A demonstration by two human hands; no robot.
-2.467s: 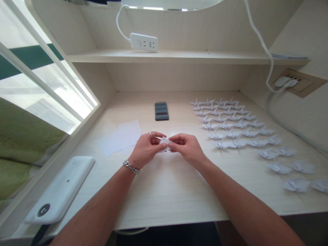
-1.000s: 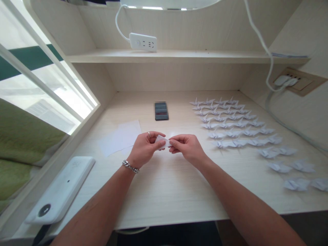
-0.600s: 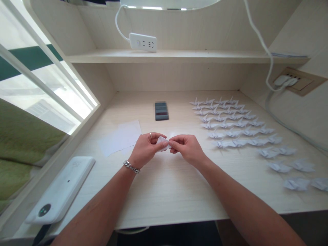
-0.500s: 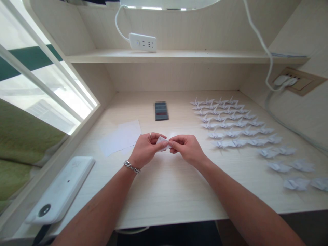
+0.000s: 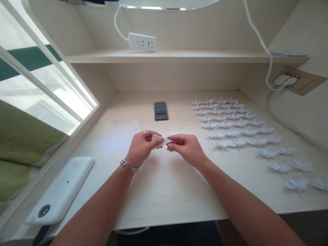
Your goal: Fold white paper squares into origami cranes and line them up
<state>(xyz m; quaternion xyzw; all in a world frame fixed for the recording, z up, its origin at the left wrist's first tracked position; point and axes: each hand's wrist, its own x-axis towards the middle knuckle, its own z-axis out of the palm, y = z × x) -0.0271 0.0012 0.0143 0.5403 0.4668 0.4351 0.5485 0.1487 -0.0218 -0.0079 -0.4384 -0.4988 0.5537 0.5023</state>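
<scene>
A small folded piece of white paper (image 5: 159,141) is held just above the middle of the pale wooden desk (image 5: 164,191). My left hand (image 5: 142,147), with a ring and a metal bracelet, pinches its left part. My right hand (image 5: 186,147) pinches its pointed right end with thumb and forefinger. Flat white paper sheets (image 5: 120,137) lie on the desk to the left of my left hand.
Rows of several folded white paper cranes (image 5: 232,124) cover the desk's right half. A dark phone (image 5: 161,111) lies behind my hands. A white flat device (image 5: 60,189) rests at the front left. A power strip (image 5: 142,41) sits on the shelf, with cables (image 5: 263,48) running to a wall socket (image 5: 298,80).
Both hands stayed at the desk's middle, working the folded paper. It now shows longer and flatter, with a point toward my right hand, and my left hand has shifted slightly left.
</scene>
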